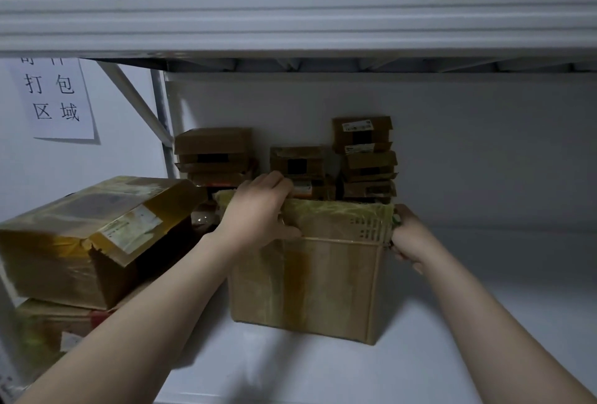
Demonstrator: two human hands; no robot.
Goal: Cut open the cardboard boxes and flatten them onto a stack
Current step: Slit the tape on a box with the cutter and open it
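Observation:
A taped brown cardboard box stands on the white shelf in front of me. My left hand grips its top left edge, fingers curled over the far side and thumb on the near face. My right hand holds the box's top right corner, fingers wrapped round the side. Yellowish tape and a printed label cover the box's top. No cutting tool is visible.
Two larger taped boxes are stacked at the left. Several small boxes stand in piles against the back wall. A grey shelf beam runs overhead. A paper sign hangs on the left wall.

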